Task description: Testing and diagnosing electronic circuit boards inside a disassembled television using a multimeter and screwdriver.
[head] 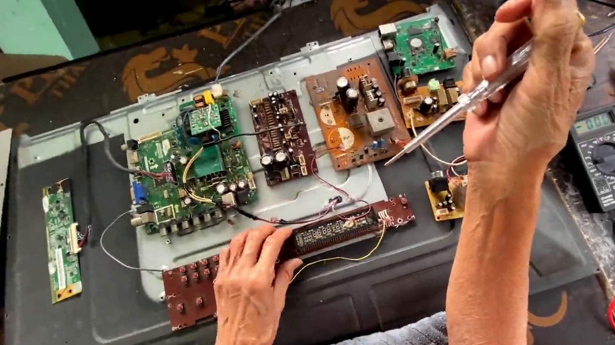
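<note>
Screwdriver (pixel 470 99) — clear handle, held up over centre-right boards, tip just above brown board (pixel 354 111). Right hand (pixel 535 89) pinches handle between thumb and fingers. Left hand (pixel 249 278) rests on long brown strip board (pixel 342 229), fingers close together, flat. Green board (pixel 190 167) at left — multimeter (pixel 604 152) at right on table.

Bright, even daylight; soft shadows, slightly soft focus.
</note>
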